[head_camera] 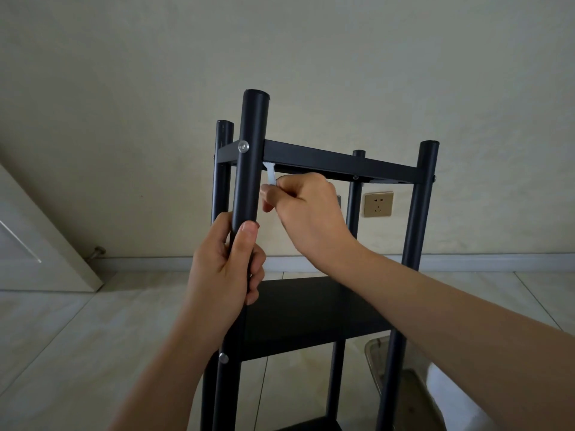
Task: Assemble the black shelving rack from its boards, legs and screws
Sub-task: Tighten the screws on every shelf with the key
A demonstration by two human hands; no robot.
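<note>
**Black rack upright, both our hands on its near corner**

We see the black shelving rack (311, 244) standing upright on pale floor tiles (77, 337), close to a cream wall (280, 57). It has 4 round matte tube legs and flat, thin-edged boards joined between them. The top board (339, 164) sits a little below the capped leg tips; a second board (311, 312) lies lower, its surface smooth and dull.

Our left hand (224, 272) is wrapped around the near leg (250, 160), thumb pressed flat on the tube's front. A round silver screw head (243, 146) shines on that leg at the level of the top board, and another screw (223, 358) shows lower down, beside the second board.

Our right hand (308, 209) is curled, fingertips pinching a small flat pale wrench (270, 175) whose upper end reaches the underside of the top board, right at the near leg.

Behind the rack, a gold-coloured wall socket (378, 204) is set in the wall. A white door (37, 237) leans into view at the left, and a clear plastic bag (413, 384) lies on the floor at the right.
</note>
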